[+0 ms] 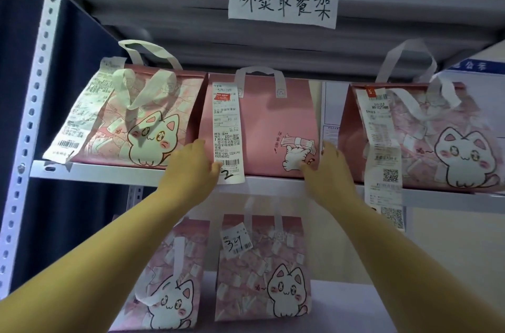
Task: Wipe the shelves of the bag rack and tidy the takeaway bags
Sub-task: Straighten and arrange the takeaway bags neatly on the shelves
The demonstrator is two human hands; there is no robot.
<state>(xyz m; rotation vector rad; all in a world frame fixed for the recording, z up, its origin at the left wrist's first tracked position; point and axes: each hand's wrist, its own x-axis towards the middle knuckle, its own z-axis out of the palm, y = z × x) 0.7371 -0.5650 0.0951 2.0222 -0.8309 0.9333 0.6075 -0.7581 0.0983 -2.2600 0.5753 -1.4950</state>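
— Shelving first: what stands at the far left?

— Grey metal rack (pixel 38 81) with a punched upright post, dark curtain (pixel 16 32) behind it. A handwritten paper sign (pixel 282 5) is taped to the top shelf edge.

— And on the upper shelf, left to right?

— Left pink bag (pixel 142 125) with a cartoon cat, leaning, a long receipt draped down its left face. Then the middle pink bag (pixel 262 119), upright, plain-fronted with a small cat at its lower right and a long receipt (pixel 226 130) hanging down its left side past the shelf (pixel 109 173) edge. Then the right pink bag (pixel 437 136), cat on front, with its own long receipt trailing below the shelf.

— Where are the hands?

— Both on the middle bag. The left hand (pixel 191 166) presses its lower left edge, fingers loosely spread against the bag's side, thumb just beside the receipt. The right hand (pixel 328 166) is at the lower right edge, fingers flat against that side. Whether either truly grips is not clear; together they bracket the bag between them.

— Lower shelf?

— Two more cat bags stand near each other: lower left bag (pixel 169 278) and lower right bag (pixel 262 267), the latter carrying a small tag marked with handwritten digits.
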